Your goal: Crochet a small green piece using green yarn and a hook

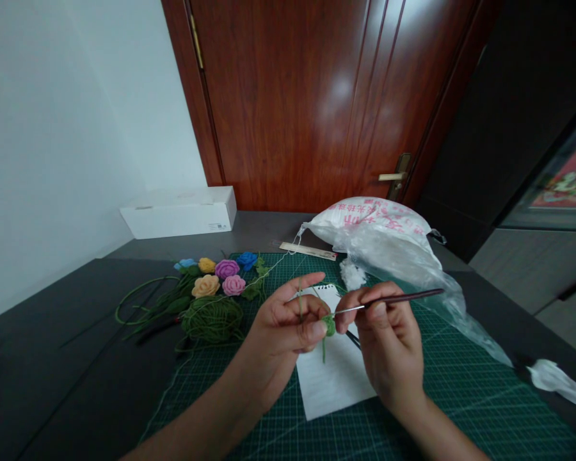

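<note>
Between thumb and fingers, my left hand [288, 320] pinches a small green crochet piece [329, 325]. Its index finger is raised with a strand of green yarn [300, 298] over it, and a short yarn tail hangs below the piece. My right hand [391, 339] grips a crochet hook [403, 298] with a dark handle, held roughly level. The hook's metal tip meets the top of the green piece. A sheet of white notepad paper [333, 384] lies under both hands, with a dark slender tool [353, 339] partly hidden by the right hand.
A green cutting mat [461, 397] covers the table's middle. Left of my hands lie a green yarn ball [212, 318] and several crocheted flowers [227, 269]. Behind are a white box [180, 211], a ruler [308, 250], white stuffing [352, 274] and a large plastic bag [388, 234].
</note>
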A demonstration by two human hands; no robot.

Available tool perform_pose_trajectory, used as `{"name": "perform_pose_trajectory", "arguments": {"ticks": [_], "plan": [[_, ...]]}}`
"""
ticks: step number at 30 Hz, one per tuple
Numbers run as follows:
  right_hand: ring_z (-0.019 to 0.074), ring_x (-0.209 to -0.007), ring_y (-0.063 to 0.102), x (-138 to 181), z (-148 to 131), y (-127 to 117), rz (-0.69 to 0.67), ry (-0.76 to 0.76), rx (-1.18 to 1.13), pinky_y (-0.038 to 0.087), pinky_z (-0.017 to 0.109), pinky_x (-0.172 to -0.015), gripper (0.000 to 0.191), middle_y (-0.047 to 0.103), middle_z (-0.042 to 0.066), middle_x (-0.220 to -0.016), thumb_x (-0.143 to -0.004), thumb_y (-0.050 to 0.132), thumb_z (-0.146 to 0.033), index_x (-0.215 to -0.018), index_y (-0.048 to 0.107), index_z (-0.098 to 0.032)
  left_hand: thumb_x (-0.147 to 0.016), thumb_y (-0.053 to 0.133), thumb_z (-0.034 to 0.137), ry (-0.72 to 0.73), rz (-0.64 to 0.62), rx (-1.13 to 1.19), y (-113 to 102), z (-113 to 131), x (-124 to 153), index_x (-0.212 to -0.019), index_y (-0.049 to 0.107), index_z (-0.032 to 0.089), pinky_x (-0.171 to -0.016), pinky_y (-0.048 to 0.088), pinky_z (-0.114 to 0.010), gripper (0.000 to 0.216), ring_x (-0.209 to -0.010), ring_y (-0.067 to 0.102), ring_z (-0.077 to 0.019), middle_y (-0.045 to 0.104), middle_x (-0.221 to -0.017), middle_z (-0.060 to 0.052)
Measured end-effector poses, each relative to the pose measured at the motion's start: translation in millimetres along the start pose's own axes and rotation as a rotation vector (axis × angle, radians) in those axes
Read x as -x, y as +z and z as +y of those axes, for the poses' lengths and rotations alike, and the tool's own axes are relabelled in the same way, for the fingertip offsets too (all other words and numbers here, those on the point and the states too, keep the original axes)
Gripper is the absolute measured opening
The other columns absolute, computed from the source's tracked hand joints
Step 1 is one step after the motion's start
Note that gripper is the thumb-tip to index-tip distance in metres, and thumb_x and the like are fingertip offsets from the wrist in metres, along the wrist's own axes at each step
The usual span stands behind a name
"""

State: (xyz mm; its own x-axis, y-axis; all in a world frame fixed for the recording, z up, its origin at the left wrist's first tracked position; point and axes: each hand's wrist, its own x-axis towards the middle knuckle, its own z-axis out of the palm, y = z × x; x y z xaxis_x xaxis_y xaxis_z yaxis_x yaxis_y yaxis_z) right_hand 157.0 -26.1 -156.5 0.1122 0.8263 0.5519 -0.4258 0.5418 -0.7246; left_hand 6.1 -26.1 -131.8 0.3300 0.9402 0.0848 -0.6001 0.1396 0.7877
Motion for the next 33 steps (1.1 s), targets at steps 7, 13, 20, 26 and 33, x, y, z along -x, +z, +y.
{"name": "perform_pose_trajectory", "arguments": {"ticks": [7,13,20,26,33], "plan": [[0.0137,-0.058,0.052,-5,1,3,-0.050,0.322,-0.160,0.046,0.028,-0.058,0.020,0.058,-0.004,-0.068,-0.097,0.061,-0.041,-0.086,0.055,-0.026,-0.071,0.083,0.011,0.092,-0.070,-0.135,-1,0,-3,-0.117,0.070,0.018,-0.065,0.044,-0.028,0.049,-0.069,0.066,-0.0172,0.072,-0.074,-0.002],[0.0169,-0.093,0.065,-3,15,2,-0.022,0.185,0.029,0.050,0.030,-0.086,0.016,0.069,0.000,-0.093,-0.086,0.078,-0.033,-0.084,0.064,-0.025,-0.071,0.084,0.010,0.189,0.017,-0.369,-10,5,-9,-0.117,0.073,0.021,-0.062,0.041,-0.023,0.049,-0.067,0.057,-0.0103,0.065,-0.074,0.003],[0.0140,-0.077,0.064,-8,25,-1,0.014,0.274,-0.021,0.051,0.029,-0.077,0.017,0.074,0.000,-0.086,-0.085,0.079,-0.039,-0.087,0.070,-0.024,-0.072,0.082,0.008,0.209,0.031,-0.460,-21,8,-19,-0.114,0.074,0.020,-0.068,0.046,-0.023,0.044,-0.071,0.061,-0.0107,0.066,-0.075,0.004],[0.0129,-0.075,0.065,-9,28,0,0.040,0.287,-0.059,0.051,0.029,-0.077,0.020,0.074,-0.002,-0.084,-0.084,0.080,-0.041,-0.086,0.068,-0.025,-0.073,0.082,0.009,0.206,0.032,-0.455,-25,7,-22,-0.111,0.073,0.019,-0.068,0.047,-0.023,0.041,-0.072,0.063,-0.0105,0.068,-0.075,0.003],[0.0124,-0.072,0.065,-7,27,-1,0.043,0.310,-0.068,0.053,0.029,-0.076,0.023,0.074,-0.002,-0.083,-0.084,0.079,-0.043,-0.086,0.067,-0.024,-0.075,0.081,0.012,0.174,0.030,-0.439,-26,4,-22,-0.115,0.072,0.017,-0.047,0.035,-0.020,0.042,-0.055,0.050,-0.0072,0.067,-0.074,0.002]]}}
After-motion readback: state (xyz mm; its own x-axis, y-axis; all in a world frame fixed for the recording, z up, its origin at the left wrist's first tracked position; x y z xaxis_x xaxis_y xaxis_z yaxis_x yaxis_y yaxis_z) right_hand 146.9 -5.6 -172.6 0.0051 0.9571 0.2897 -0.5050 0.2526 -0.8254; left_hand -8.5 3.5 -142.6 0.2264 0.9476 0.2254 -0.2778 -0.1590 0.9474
